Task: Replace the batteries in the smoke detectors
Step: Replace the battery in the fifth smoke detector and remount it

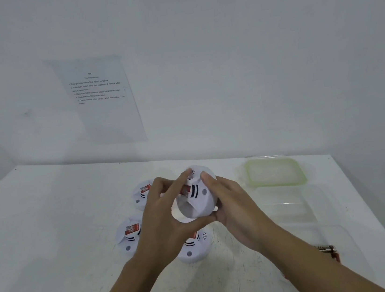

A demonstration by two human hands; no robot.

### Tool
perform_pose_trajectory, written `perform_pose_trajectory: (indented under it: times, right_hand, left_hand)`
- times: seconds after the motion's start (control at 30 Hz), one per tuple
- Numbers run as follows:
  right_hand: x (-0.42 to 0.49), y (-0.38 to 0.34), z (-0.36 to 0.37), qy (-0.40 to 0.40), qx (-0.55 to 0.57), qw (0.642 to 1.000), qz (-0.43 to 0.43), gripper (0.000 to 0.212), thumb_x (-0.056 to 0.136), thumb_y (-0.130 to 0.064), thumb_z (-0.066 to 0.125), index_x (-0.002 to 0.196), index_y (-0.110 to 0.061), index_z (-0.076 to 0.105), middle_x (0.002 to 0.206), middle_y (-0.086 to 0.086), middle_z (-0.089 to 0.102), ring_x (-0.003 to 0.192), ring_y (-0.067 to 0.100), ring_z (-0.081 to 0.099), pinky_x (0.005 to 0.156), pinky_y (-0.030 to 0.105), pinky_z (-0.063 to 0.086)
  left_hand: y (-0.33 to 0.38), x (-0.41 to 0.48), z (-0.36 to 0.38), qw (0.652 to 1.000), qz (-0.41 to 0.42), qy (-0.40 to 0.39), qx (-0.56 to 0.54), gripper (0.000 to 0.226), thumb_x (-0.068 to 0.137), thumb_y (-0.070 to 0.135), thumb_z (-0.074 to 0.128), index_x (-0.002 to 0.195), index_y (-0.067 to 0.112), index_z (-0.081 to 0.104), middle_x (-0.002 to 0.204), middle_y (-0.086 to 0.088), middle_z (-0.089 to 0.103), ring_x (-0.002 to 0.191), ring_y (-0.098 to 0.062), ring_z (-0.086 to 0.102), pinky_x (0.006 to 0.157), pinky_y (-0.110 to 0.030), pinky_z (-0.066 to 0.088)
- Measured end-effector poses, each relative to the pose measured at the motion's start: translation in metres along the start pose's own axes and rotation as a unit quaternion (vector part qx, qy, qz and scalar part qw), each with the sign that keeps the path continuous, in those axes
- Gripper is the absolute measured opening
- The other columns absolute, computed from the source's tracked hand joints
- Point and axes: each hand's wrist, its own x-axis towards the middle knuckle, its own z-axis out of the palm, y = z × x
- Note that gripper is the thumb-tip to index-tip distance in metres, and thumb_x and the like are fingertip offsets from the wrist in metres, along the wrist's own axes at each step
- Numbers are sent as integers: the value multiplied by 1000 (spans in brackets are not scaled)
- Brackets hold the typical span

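White detector (196, 194) was held above the table (51, 238) in both hands, its red battery (185, 189) showing at an open flap.
Left hand (161, 213) curled round the left and near rim, one fingertip at the battery; right hand (233, 204) gripped the right side, thumb on top, fingers beneath. As a judgement, the shell looked thin, perhaps paper, so a hard squeeze could crush it, and a battery pulled askew could tear the flap or drop among the three detectors (129, 235) lying on the table below. Left fingers hid most of the battery, so whether it sat home or half out could not be told. The right forearm covered part of the spare batteries (326, 249) and of the clear tub (292, 206); print on the wall sheet (99, 96) was too small to read.
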Motion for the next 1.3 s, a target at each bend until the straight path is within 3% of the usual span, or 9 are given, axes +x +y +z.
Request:
perform_pose_trajectory:
  times: [0.13, 0.3, 0.4, 0.5, 0.63, 0.8, 0.93, 1.07, 1.3]
  right_hand:
    - [4, 3, 8, 17, 28, 999, 0, 34, 107, -35, 44, 129, -20, 66, 125, 7, 71, 119, 29, 66, 100, 54, 54]
    - [8, 10, 25, 56, 8, 998, 4, 36, 106, -36, 43, 126, -18, 67, 119, 8, 74, 109, 28, 71, 94, 52, 58]
    - [14, 16, 40, 75, 31, 997, 5, 36, 106, -32, 44, 123, -13, 68, 116, 11, 74, 106, 30, 72, 90, 52, 60]
    - [19, 20, 60, 85, 100, 991, 8, 32, 106, -26, 46, 120, -9, 68, 114, 12, 75, 106, 31, 72, 87, 47, 60]
    - [25, 26, 83, 127, 186, 974, -15, 31, 105, -20, 48, 125, -2, 63, 120, 17, 72, 111, 34, 70, 93, 54, 57]
    - [25, 34, 110, 134, 242, 960, -46, 28, 104, -10, 47, 130, -6, 57, 123, 13, 71, 115, 32, 68, 84, 39, 62]
    - [25, 35, 118, 90, 202, 975, -41, 31, 103, -6, 47, 132, -11, 58, 127, 20, 66, 117, 36, 66, 94, 49, 56]
    - [27, 28, 115, 32, 111, 993, -33, 39, 104, -3, 47, 132, -24, 63, 132, 14, 63, 120, 30, 65, 94, 45, 57]
    - [35, 20, 120, -9, -5, 1000, -24, 39, 104, -11, 52, 136, -32, 58, 131, 0, 67, 117, 23, 67, 101, 50, 55]
  left_hand:
    - [-5, -3, -14, 998, -36, -44, -27, 86, 48, 80, 72, 122, 81, 29, 121, 39, 30, 121, 8, 36, 90, -8, 37]
    - [-21, -6, -39, 987, -79, -101, -100, 78, 56, 84, 69, 127, 66, 44, 126, 49, 42, 120, 8, 49, 88, -13, 48]
    - [-32, -6, -59, 970, -127, -115, -172, 58, 76, 66, 69, 131, 55, 51, 133, 28, 56, 113, -8, 63, 84, -27, 59]
    - [-39, -8, -76, 959, -159, -101, -210, 56, 75, 46, 72, 128, 50, 51, 116, 23, 66, 98, -11, 68, 76, -21, 59]
    - [-52, -19, -89, 947, -201, -86, -236, 58, 75, 53, 69, 126, 59, 43, 108, 11, 69, 91, -8, 71, 69, -19, 52]
    - [-51, -35, -88, 928, -214, -19, -303, 53, 92, 41, 62, 138, 54, 40, 98, 3, 74, 78, -13, 69, 80, -34, 55]
    - [-54, -34, -93, 925, -208, 31, -315, 43, 100, 29, 56, 138, 48, 48, 102, -3, 75, 92, -13, 73, 86, -37, 57]
    - [-55, -29, -111, 931, -204, 31, -302, 36, 102, 30, 53, 135, 44, 53, 100, -2, 75, 81, -7, 69, 72, -22, 54]
    - [-68, -23, -140, 938, -194, -62, -281, 65, 82, 38, 71, 140, 51, 43, 122, 23, 66, 98, -13, 73, 73, -26, 56]
